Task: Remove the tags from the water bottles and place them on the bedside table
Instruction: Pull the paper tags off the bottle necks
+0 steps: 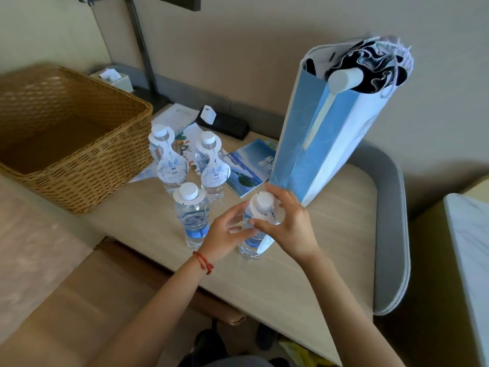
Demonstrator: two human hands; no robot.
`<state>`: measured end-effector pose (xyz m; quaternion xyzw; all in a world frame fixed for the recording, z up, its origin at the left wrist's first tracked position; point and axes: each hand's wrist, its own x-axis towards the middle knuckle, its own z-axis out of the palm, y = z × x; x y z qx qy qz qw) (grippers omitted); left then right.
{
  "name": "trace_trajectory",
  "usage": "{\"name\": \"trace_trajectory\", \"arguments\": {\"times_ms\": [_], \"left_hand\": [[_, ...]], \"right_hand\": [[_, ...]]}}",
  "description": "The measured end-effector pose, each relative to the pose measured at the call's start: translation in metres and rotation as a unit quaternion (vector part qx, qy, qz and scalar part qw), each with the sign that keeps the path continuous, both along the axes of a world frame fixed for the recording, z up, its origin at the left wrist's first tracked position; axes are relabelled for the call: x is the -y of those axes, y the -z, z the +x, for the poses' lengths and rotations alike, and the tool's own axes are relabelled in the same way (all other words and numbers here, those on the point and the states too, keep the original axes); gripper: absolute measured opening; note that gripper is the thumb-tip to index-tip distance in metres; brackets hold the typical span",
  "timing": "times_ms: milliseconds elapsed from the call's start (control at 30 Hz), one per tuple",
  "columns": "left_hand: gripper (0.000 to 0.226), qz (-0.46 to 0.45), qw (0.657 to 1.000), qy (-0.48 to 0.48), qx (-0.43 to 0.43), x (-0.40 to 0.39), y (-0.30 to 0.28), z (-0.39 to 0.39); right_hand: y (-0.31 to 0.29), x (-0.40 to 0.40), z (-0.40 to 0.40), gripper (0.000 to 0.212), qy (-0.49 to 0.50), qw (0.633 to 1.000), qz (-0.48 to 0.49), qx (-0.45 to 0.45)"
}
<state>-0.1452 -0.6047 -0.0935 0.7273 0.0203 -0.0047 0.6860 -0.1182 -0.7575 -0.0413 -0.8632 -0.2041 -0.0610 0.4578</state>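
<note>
Wooden table (304,260), four bottles; both hands gripped the nearest bottle (251,241), left hand (226,231) round its body, right hand (287,223) pinching its tag (267,211) — next, lift it over the cap

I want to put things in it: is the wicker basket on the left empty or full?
Apparently empty. The wicker basket shows only bare woven walls and a shadowed floor inside; its nearest inner corner is hidden behind the rim.

Beige wall (264,49) behind a pale wood table (304,260); grey padded chair (394,234) beside it
</note>
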Motion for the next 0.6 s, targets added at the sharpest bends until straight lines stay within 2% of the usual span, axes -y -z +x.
{"name": "trace_trajectory", "arguments": {"times_ms": [300,600], "left_hand": [[0.053,-0.022,0.999,0.047,0.0,-0.009,0.005,0.009],[0.052,-0.051,0.995,0.081,0.001,-0.01,0.01,0.017]], "right_hand": [[-0.002,0.001,0.002,0.054,-0.006,0.999,-0.013,0.047],[-0.011,0.003,0.005,0.054,-0.013,0.999,-0.025,0.045]]}}
